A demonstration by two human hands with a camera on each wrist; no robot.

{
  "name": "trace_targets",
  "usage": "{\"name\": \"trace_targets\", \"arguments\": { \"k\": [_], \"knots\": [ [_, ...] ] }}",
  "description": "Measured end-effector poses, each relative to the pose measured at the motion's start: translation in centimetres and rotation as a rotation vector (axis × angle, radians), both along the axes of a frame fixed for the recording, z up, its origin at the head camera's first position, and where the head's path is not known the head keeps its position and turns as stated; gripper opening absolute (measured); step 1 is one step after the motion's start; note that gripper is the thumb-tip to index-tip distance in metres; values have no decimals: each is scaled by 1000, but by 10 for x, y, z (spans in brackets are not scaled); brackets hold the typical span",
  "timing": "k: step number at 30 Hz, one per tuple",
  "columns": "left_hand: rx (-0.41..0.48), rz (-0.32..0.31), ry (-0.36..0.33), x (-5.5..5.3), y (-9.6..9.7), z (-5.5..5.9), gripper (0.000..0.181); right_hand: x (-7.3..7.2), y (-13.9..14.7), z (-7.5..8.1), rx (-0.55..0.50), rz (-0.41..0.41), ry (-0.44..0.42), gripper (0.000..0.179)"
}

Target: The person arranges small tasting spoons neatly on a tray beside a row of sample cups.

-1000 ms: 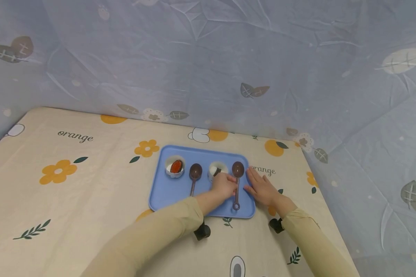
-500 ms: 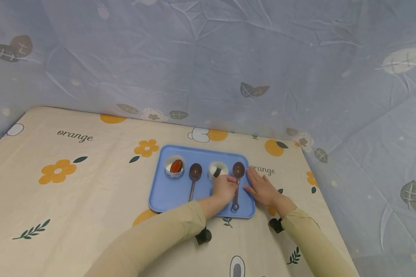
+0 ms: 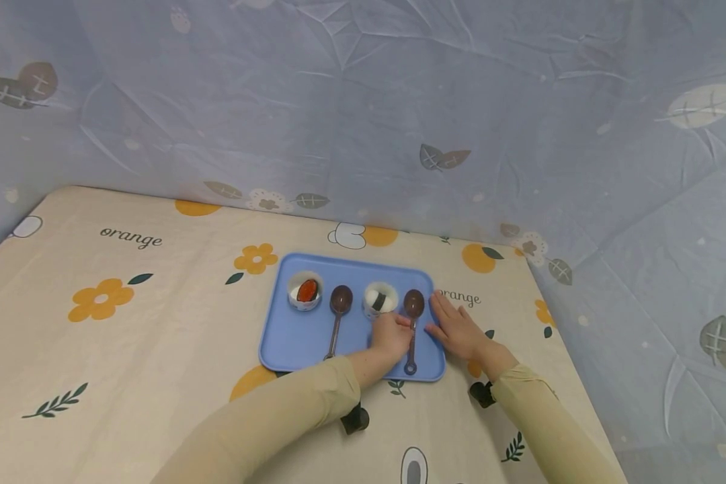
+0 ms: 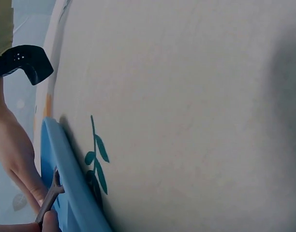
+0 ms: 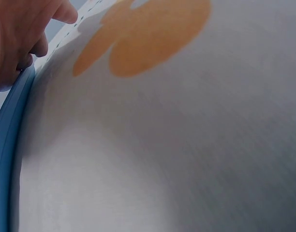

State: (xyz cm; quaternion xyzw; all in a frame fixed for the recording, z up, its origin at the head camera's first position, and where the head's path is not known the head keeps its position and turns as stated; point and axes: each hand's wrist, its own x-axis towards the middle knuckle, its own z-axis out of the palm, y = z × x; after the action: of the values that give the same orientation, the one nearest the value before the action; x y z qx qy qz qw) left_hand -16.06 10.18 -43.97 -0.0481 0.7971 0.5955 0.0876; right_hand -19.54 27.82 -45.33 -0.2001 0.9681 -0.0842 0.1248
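In the head view my left hand pinches the handle of the right-hand brown spoon, which lies bowl-away on the blue tray. The left wrist view shows that handle between thumb and finger. Straight fingers of my right hand rest at the tray's right edge; in the right wrist view this hand touches the blue rim. Just beyond my left hand stands a small white bowl holding a piece of sushi with a dark band.
A second brown spoon lies left of the middle of the tray, its handle end near my left sleeve. Farther left is another white bowl with orange-topped sushi. A patterned cloth covers the table, and a grey-blue curtain hangs behind.
My left hand has drawn the right spoon slightly toward me, uncovering more of the bowl behind it. The right hand has stayed in place.
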Motion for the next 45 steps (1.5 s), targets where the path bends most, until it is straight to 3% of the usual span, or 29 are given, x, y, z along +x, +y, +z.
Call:
{"name": "trace_targets", "arguments": {
  "k": [16,33,38,45],
  "knots": [
    [-62,44,-13,-1,0,-10,9,0,-1,2,-8,-4,-8,67],
    [-129,58,-21,4,-1,-2,14,0,-1,0,-8,-15,-15,67],
    [-132,-13,-47,9,-8,6,19,0,-1,0,-13,-14,-5,68],
    [-210,-228,16,9,-28,19,23,0,-2,-1,-20,-45,-7,76]
  ]
}}
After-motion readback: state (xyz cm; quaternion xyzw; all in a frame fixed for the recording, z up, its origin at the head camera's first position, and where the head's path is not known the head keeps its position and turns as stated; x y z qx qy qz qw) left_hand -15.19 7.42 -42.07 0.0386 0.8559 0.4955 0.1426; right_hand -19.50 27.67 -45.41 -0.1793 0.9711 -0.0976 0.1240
